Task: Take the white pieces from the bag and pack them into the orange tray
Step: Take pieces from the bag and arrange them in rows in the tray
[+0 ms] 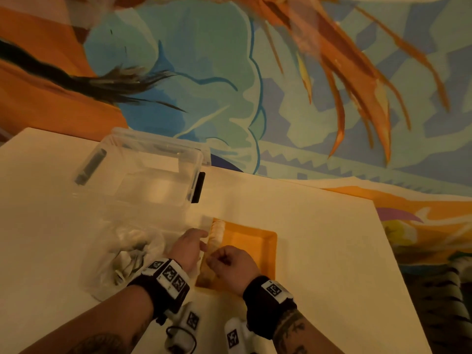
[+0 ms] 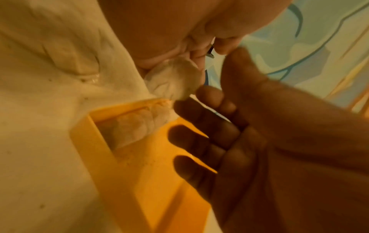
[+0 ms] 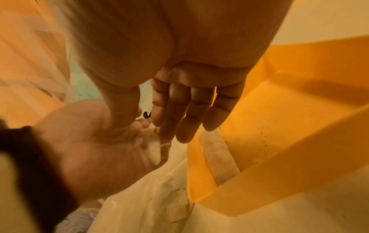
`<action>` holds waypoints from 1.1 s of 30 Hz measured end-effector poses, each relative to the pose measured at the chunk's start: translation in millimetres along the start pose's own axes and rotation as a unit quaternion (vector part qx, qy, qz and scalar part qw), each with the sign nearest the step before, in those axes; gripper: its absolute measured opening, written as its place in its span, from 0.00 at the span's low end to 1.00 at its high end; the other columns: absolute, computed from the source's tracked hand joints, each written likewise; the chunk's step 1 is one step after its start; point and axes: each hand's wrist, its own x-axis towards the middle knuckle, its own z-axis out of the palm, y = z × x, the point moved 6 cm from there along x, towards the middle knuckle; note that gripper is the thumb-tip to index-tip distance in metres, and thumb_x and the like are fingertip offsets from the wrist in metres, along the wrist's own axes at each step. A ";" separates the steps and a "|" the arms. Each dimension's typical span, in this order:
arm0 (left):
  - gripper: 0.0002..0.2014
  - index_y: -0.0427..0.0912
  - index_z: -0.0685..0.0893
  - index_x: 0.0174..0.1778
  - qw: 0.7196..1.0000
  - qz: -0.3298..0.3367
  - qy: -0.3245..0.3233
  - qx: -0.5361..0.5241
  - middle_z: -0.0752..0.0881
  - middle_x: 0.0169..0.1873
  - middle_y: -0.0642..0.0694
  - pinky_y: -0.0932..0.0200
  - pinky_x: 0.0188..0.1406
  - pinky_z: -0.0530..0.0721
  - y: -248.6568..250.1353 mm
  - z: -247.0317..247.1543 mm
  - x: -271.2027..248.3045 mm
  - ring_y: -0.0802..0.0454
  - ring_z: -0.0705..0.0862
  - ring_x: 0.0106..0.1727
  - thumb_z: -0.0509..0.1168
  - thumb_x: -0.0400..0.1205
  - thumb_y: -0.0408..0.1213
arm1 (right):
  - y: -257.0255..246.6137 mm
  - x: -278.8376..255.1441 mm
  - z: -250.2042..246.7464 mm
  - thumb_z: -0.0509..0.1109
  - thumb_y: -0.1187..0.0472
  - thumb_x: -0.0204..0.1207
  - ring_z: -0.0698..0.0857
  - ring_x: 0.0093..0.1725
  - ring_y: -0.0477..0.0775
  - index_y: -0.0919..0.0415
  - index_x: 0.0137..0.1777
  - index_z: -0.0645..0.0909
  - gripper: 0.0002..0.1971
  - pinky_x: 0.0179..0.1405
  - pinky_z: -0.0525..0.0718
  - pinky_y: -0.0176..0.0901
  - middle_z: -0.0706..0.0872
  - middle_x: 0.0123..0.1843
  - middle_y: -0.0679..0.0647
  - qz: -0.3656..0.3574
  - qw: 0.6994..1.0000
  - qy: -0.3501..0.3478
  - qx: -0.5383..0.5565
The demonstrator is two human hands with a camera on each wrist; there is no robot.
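A white piece (image 2: 175, 80) sits pinched in the left hand (image 1: 187, 247) just over the orange tray's (image 1: 258, 241) left rim, beside the row of white pieces (image 1: 217, 233) inside. The right hand (image 1: 233, 267) hovers alongside, fingers loosely extended, empty. The clear plastic bag (image 1: 122, 256) lies left on the table (image 1: 319, 238).

— Any words, brands or numbers to read here?
— None. The wrist bands (image 1: 170, 277) carry only black-and-white square marker patterns (image 1: 273, 290), which are no letters or digits.
— And the tray, the bag?
— Both unprinted.
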 end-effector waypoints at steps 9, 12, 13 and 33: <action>0.09 0.46 0.89 0.44 0.968 -0.067 0.004 -0.243 0.84 0.47 0.44 0.50 0.47 0.76 9.3 27.4 -9.0 0.42 0.79 0.52 0.62 0.79 0.38 | -6.0 -8.1 -9.0 0.74 0.52 0.74 0.87 0.49 0.53 0.43 0.40 0.77 0.08 0.53 0.86 0.48 0.89 0.47 0.48 -0.023 0.999 0.043 0.008; 0.15 0.42 0.85 0.47 0.965 -0.053 -0.022 -0.254 0.82 0.51 0.39 0.52 0.44 0.77 12.1 33.5 -10.4 0.43 0.79 0.50 0.56 0.79 0.21 | -3.5 -9.7 -16.1 0.72 0.57 0.75 0.89 0.43 0.54 0.45 0.40 0.79 0.06 0.50 0.88 0.51 0.90 0.44 0.51 -0.023 0.997 0.055 0.043; 0.18 0.41 0.84 0.48 0.963 -0.055 -0.031 -0.263 0.80 0.50 0.39 0.52 0.40 0.77 13.1 34.6 -12.7 0.44 0.79 0.46 0.53 0.78 0.18 | -4.1 -10.8 -19.6 0.71 0.58 0.76 0.89 0.40 0.52 0.46 0.41 0.80 0.05 0.46 0.88 0.49 0.90 0.42 0.52 -0.028 0.996 0.060 0.054; 0.05 0.32 0.81 0.49 0.960 0.068 -0.115 -0.245 0.87 0.37 0.38 0.61 0.31 0.87 29.1 25.9 -40.4 0.51 0.86 0.32 0.68 0.80 0.21 | -19.4 -8.2 -66.8 0.73 0.52 0.78 0.88 0.45 0.52 0.50 0.56 0.82 0.09 0.50 0.89 0.51 0.88 0.48 0.51 -0.069 0.977 0.134 0.152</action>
